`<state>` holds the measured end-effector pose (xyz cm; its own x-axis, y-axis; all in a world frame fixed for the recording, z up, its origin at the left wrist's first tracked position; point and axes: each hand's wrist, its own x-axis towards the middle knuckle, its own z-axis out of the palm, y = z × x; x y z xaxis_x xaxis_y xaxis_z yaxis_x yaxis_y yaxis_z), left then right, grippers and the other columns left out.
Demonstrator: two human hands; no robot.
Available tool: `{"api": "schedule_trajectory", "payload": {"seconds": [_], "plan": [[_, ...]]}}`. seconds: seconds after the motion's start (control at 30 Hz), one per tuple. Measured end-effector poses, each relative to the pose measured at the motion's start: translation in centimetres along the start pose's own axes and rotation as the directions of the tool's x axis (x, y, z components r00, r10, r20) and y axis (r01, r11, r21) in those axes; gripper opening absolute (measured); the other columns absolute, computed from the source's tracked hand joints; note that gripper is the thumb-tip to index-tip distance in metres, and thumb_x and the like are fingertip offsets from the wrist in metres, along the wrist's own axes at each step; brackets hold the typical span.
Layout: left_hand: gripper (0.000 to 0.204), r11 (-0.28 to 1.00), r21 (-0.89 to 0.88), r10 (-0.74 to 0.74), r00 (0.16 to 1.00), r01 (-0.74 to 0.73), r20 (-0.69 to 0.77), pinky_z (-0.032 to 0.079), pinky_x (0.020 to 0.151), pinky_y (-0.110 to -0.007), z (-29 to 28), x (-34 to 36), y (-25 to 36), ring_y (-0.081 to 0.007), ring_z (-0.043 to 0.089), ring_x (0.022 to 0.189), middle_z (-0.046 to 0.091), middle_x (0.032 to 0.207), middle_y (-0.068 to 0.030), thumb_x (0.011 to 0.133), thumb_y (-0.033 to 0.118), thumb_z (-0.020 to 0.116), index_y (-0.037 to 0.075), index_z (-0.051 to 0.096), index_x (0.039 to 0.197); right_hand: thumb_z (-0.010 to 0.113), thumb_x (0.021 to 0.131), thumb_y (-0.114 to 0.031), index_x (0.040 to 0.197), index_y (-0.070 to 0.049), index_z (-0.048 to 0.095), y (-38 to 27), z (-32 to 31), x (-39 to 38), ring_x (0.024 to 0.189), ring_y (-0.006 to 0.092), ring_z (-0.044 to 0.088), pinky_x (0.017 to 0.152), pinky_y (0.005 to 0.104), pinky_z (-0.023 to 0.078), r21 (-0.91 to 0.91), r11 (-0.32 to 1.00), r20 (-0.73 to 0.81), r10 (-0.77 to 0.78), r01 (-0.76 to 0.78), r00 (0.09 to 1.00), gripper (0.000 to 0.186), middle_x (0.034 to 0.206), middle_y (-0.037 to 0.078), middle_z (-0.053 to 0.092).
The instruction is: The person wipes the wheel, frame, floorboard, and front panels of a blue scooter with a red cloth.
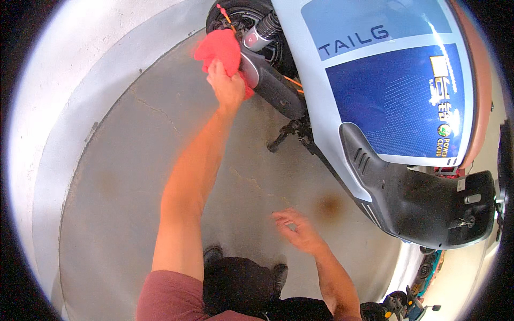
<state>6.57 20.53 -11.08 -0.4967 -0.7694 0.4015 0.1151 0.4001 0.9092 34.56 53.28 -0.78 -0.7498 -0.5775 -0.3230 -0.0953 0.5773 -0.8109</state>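
Note:
My left hand (225, 85) is closed round a bunched red cloth (218, 51), arm stretched far forward. The cloth lies against the grey and black swingarm cover (267, 80) of an electric scooter (316, 107), close by its rear wheel (235, 13). Part of the cloth hangs below my fingers; its edge is blurred. Over the floor, nearer my body, my right hand (300, 230) hovers with nothing in it. Its fingers are loosely curved, with a gap between thumb and fingers.
The scooter's kickstand (284, 136) juts out toward me on the grey floor (134, 176). A white wall (59, 96) curves along the left. My shoes (279, 275) stand at the bottom, and other parked vehicles (399, 307) show at the lower right.

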Motion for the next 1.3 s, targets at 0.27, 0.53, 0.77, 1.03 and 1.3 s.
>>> {"api": "schedule_trajectory", "payload": {"seconds": [0.27, 0.53, 0.77, 1.03, 1.3], "plan": [[0.064, 0.978, -0.15, 0.168, 0.976, -0.146, 0.141, 0.03, 0.12, -0.053, -3.0, -9.5, 5.7, -0.0505, 0.039, 0.139, 0.043, 0.151, -0.0298, 0.082, -0.005, 0.063, -0.007, 0.048, 0.144, 0.069, 0.089, -0.003, 0.122, -0.009, 0.071, -3.6, -0.5, 5.0, 0.097, 0.0284, 0.071, 0.086, 0.037, 0.057, -0.15, 0.974, -0.091, -0.184, 0.17, 0.979, 0.034, 0.107, 0.014, 0.071], [0.058, 0.95, 0.012, 0.313, 0.95, -0.312, -0.022, 0.034, 0.114, -0.054, -2.4, 8.0, 0.7, -0.0466, 0.043, 0.138, 0.051, 0.147, -0.0299, 0.09, 0.027, 0.067, -0.003, 0.056, 0.139, 0.065, 0.094, 0.001, 0.123, -0.008, 0.07, -0.3, -1.8, 2.4, 0.1, 0.0218, 0.068, 0.087, 0.0334, 0.056, -0.248, 0.959, -0.033, -0.148, 0.136, 0.988, 0.031, 0.115, 0.01, 0.067], [0.046, 0.825, 0.312, 0.277, 0.818, -0.472, 0.505, 0.042, 0.11, -0.051, -5.7, 14.2, 3.3, -0.0447, 0.049, 0.132, 0.062, 0.136, -0.0218, 0.088, 0.033, 0.064, 0.0, 0.071, 0.119, 0.068, 0.09, -0.003, 0.118, -0.009, 0.074, 1.3, 0.0, 1.4, 0.093, 0.0273, 0.069, 0.082, 0.0382, 0.058, -0.021, 0.999, -0.091, -0.039, 0.037, 0.995, 0.029, 0.11, 0.011, 0.071], [0.043, 0.765, 0.388, 0.425, 0.856, -0.514, 0.295, 0.045, 0.104, -0.054, -5.3, 3.5, 8.0, -0.0437, 0.05, 0.128, 0.058, 0.138, -0.018, 0.082, 0.029, 0.072, -0.001, 0.07, 0.114, 0.065, 0.094, -0.001, 0.12, -0.008, 0.072, -1.0, 2.0, 2.8, 0.096, 0.0209, 0.067, 0.084, 0.0322, 0.055, -0.051, 0.99, -0.04, -0.136, 0.134, 0.99, 0.028, 0.109, 0.01, 0.069], [0.037, 0.707, 0.302, 0.421, 0.723, -0.64, 0.548, 0.047, 0.092, -0.05, -3.5, -1.9, 13.0, -0.0334, 0.05, 0.126, 0.06, 0.13, -0.0134, 0.082, 0.024, 0.067, 0.002, 0.07, 0.112, 0.067, 0.091, -0.003, 0.118, -0.007, 0.073, -2.9, 1.8, 2.1, 0.094, 0.0284, 0.069, 0.083, 0.0376, 0.058, -0.048, 0.993, -0.089, -0.116, 0.112, 0.989, 0.028, 0.105, 0.012, 0.071]]}}
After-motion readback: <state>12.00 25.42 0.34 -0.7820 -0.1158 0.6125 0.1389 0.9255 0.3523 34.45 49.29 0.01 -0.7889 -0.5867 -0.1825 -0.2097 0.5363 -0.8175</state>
